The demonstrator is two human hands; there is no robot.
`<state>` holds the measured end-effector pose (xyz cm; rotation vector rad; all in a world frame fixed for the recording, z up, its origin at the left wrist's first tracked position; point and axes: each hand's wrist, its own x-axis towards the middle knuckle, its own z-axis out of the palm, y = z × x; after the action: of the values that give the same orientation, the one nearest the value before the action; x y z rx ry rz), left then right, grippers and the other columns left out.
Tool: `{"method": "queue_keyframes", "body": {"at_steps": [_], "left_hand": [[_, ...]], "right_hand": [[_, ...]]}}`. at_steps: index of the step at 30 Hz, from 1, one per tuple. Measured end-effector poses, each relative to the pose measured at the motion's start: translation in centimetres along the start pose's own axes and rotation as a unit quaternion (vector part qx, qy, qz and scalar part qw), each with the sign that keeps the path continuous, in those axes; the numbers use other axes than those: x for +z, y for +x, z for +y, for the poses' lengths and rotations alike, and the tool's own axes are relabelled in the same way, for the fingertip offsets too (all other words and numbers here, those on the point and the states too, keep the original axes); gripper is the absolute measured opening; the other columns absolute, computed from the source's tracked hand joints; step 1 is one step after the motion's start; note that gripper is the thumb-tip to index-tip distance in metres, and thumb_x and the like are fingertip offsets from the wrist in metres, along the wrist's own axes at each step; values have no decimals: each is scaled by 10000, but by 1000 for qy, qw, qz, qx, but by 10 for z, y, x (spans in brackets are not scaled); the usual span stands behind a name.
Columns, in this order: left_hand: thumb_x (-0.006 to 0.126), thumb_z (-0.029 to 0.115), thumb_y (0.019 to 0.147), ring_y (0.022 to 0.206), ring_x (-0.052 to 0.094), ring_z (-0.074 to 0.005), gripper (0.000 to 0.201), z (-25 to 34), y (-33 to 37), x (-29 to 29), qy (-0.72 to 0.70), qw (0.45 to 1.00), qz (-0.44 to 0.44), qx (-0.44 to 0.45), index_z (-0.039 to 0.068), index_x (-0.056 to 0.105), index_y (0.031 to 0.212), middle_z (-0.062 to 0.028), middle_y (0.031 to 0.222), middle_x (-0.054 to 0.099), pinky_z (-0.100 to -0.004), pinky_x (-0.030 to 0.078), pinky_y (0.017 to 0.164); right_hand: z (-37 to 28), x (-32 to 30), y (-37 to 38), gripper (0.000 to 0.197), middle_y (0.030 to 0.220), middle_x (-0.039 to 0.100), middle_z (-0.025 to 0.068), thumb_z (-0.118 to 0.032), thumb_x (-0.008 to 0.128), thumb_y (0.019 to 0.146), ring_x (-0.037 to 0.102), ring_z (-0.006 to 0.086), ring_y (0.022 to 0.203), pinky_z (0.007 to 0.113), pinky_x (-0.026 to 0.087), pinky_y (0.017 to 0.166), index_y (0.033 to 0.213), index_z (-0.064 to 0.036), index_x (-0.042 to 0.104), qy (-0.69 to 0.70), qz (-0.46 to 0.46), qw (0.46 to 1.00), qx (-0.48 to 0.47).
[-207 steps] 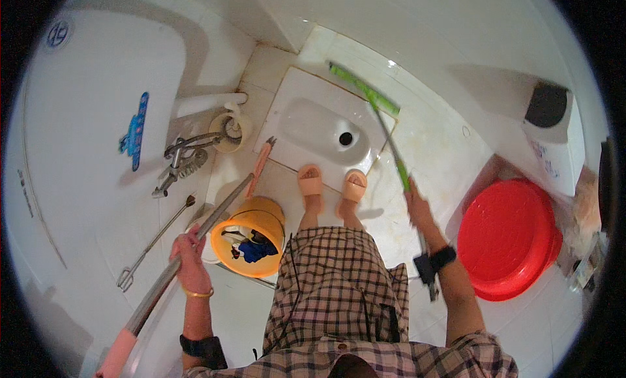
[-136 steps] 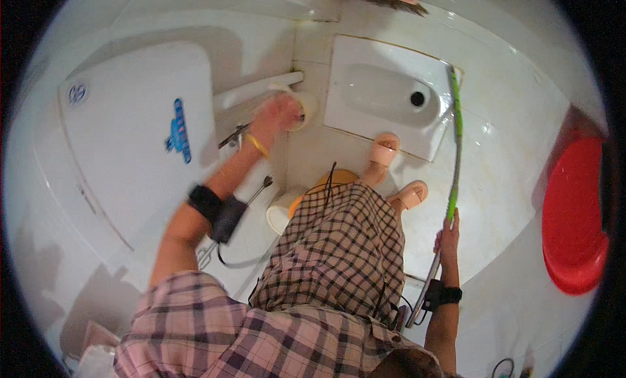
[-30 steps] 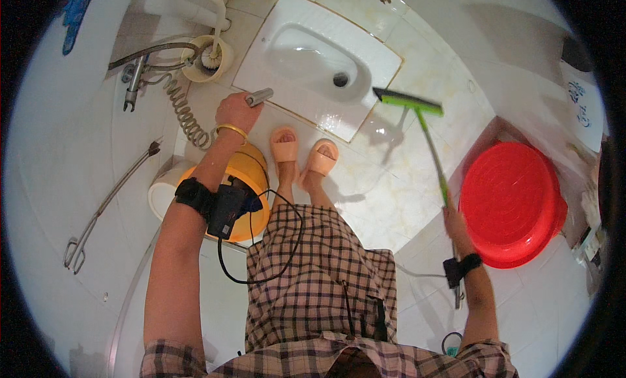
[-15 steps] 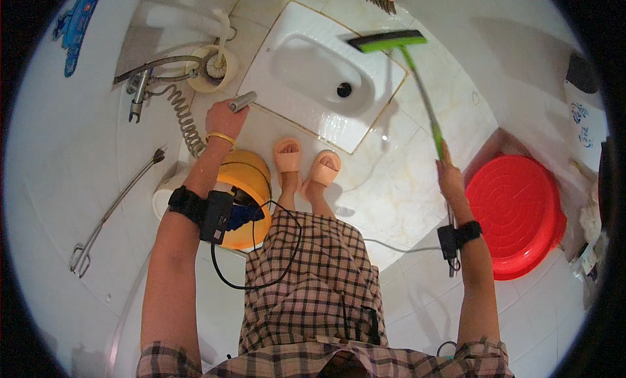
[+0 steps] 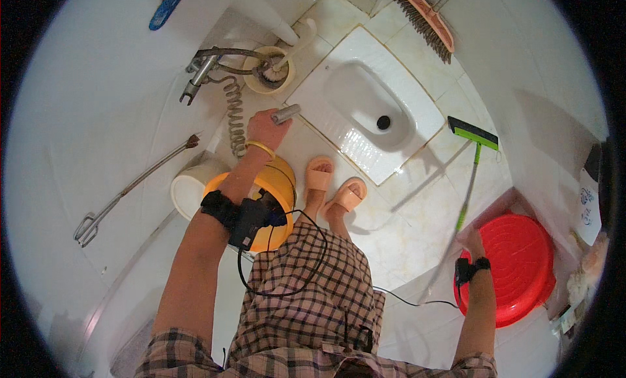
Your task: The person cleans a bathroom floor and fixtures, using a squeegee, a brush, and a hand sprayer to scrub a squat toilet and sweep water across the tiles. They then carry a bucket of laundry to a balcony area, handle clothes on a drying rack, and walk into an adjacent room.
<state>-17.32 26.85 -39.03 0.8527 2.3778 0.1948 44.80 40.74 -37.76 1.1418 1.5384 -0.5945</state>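
Note:
My left hand [image 5: 264, 130], with a yellow bangle at the wrist, is closed around a short silver cylinder resembling a spray head [image 5: 285, 114]. It hangs above the floor, between the coiled hose [image 5: 235, 114] and the squat toilet [image 5: 313, 107]. On the right, my right hand [image 5: 473, 243] is beside the red basin and closed at the handle of a green-and-black squeegee [image 5: 473, 133]; its fingers are small and partly hidden. The squeegee head points away from me near the right wall, and its shadow falls apart from it on the tiles.
A red basin [image 5: 515, 273] stands in the right corner. A yellow bucket [image 5: 280, 182] and a white bucket [image 5: 186, 185] are below my left forearm. A toilet brush holder [image 5: 261, 88], metal tongs [image 5: 137, 189] and a broom [image 5: 430, 26] are around the edges. A black cable [image 5: 417, 303] runs across.
The squeegee has moved away from above the toilet toward the right wall, and my right hand has drawn back toward the red basin. My left hand keeps its grip. The view has shifted.

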Motion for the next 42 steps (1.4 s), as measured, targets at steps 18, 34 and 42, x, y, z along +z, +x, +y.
{"method": "queue_keyframes", "body": {"at_steps": [18, 34, 42], "left_hand": [[662, 210, 624, 588, 576, -281, 226, -103, -6, -17, -216, 973, 63, -53, 18, 616, 735, -135, 634, 591, -357, 449, 547], [601, 388, 668, 729, 585, -308, 313, -107, -5, 5, 65, 996, -59, 13, 98, 616, 784, -123, 767, 603, -402, 474, 646], [585, 390, 683, 769, 589, -287, 309, -77, 3, 29, 161, 980, -117, -11, 109, 615, 809, -111, 793, 606, -391, 479, 658]], "right_hand": [[-545, -288, 76, 370, 977, 573, 63, -142, 519, 733, 500, 228, 1012, 379, 299, 951, 1099, -103, 483, -468, 230, 804, -286], [-382, -271, 30, 583, 931, 548, 207, -233, 497, 809, 594, 317, 711, 397, 494, 564, 1305, -257, 191, -285, 245, 873, -310], [-201, -23, -73, 581, 763, 524, 181, -160, 441, 840, 545, 337, 644, 422, 447, 555, 1328, -237, 136, -42, 43, 982, -181]]}}
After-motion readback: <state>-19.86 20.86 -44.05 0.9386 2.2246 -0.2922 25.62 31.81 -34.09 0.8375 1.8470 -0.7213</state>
